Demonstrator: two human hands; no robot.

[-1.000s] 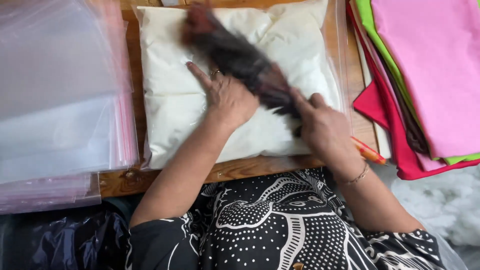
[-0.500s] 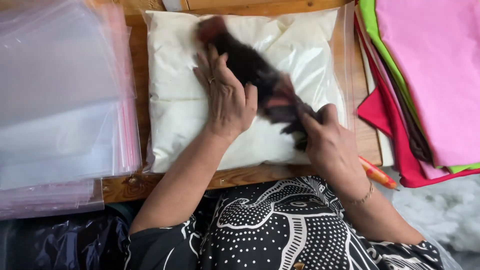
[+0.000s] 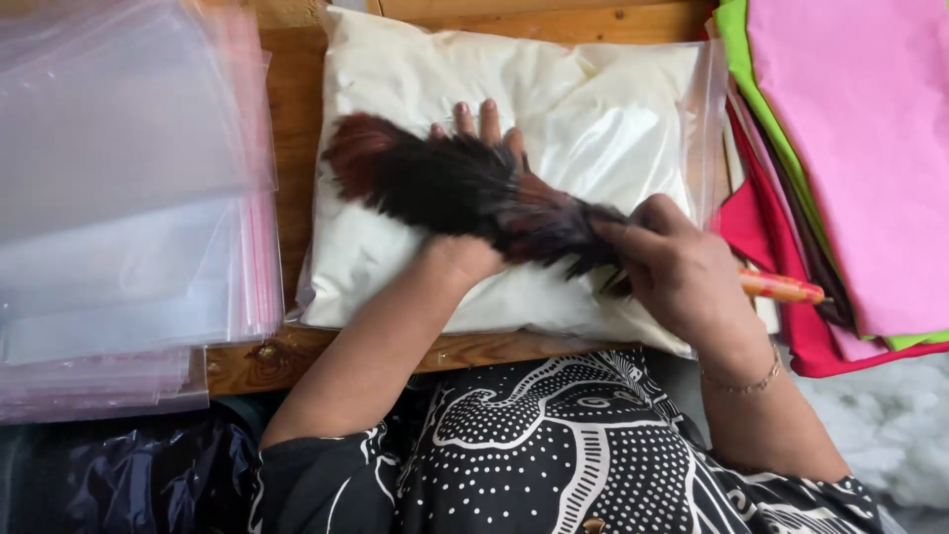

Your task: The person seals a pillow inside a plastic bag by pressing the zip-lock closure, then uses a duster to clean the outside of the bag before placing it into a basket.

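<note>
A feather duster (image 3: 445, 183) with dark brown and reddish feathers lies across a clear plastic bag stuffed with white filling (image 3: 593, 109). My right hand (image 3: 682, 267) grips the duster at its base, and the orange handle (image 3: 781, 288) sticks out to the right past my fingers. My left hand (image 3: 479, 133) lies flat, palm down, on the white bag. The feathers pass over it and hide most of it; only the fingertips and wrist show.
A pile of clear zip bags with pink seal strips (image 3: 129, 198) covers the left of the wooden table (image 3: 287, 129). Folded pink, green and red fabric sheets (image 3: 860, 148) are stacked on the right. White fluffy filling (image 3: 890, 425) lies at the lower right.
The duster has swept from upper left toward me and now lies more level over my left hand. My left hand slid up the bag; my right hand shifted right.
</note>
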